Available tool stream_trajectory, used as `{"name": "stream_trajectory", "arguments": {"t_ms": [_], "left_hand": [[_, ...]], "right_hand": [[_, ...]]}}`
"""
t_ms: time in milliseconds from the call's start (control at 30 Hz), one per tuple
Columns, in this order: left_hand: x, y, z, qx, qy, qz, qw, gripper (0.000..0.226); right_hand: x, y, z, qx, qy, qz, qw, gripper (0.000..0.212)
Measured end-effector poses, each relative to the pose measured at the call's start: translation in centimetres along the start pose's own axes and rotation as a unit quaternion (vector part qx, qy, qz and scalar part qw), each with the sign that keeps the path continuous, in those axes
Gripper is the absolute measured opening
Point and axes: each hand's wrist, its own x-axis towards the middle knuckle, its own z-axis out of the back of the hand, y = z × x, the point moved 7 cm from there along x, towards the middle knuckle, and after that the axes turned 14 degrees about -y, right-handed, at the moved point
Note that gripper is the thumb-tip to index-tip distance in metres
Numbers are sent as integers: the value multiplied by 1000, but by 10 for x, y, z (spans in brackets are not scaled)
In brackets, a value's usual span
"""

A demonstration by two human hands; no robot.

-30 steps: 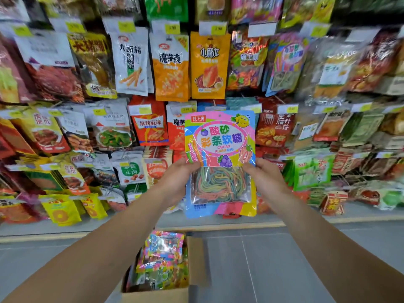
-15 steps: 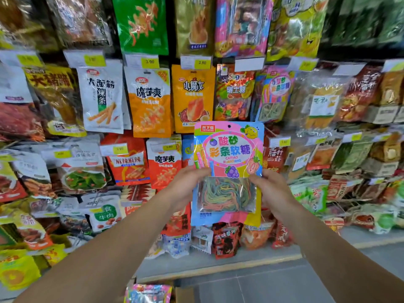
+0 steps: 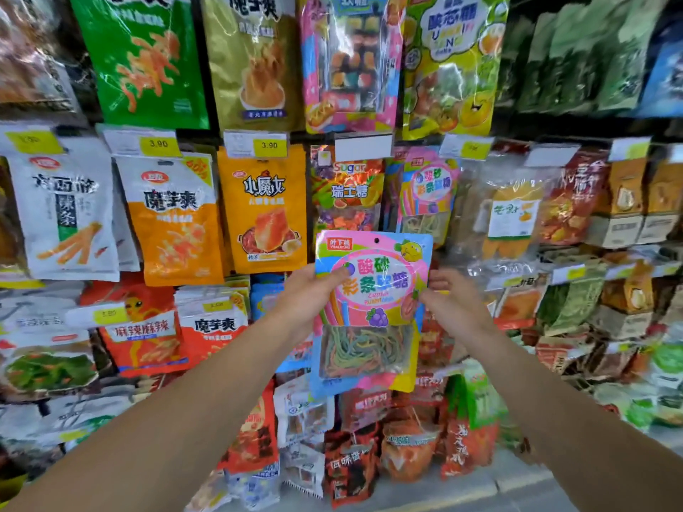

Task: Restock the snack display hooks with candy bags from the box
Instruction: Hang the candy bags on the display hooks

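- Two hands are sharing one candy bag: my left hand is pinching its left edge with the thumb across the front, and my right hand is gripping the right edge at about the same height.
- I am holding the bag upright, long axis vertical, print facing me, in front of the display and not yet on any hook.
- Its hang hole is sitting at the top middle, above both grips and clear of my fingers.
- I am judging the target to be the matching bags hanging up and slightly right of the hole, just beside the sugar bag; their hook itself is hidden from me.
- So the coming move is going up, right and far, toward the wall.
- My right hand is nearer that spot, so it is likely leading.
- I cannot see the box.
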Motion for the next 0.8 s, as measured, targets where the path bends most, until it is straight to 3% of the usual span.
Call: {"name": "stream_trajectory", "arguments": {"t_ms": [200, 333, 500, 600, 700, 800], "left_hand": [[33, -18, -68, -6, -28, -7, 1000, 17], [51, -32, -98, -7, -58, -32, 998, 17], [73, -46, -124, 9, -98, -61, 993, 19], [84, -58, -140, 10, -103, -65, 992, 4], [87, -68, -155, 29, -98, -79, 992, 23], [97, -66, -155, 56, -110, -86, 989, 15]], "right_hand": [[100, 16, 33, -35, -12, 92, 995, 18], [144, 33, 58, -101, -53, 182, 977, 38], [173, 77, 88, -137, -126, 338, 923, 51], [180, 98, 94, -159, -135, 408, 889, 58], [195, 103, 90, -220, -117, 438, 864, 64], [211, 96, 82, -288, -97, 447, 841, 67]]}}
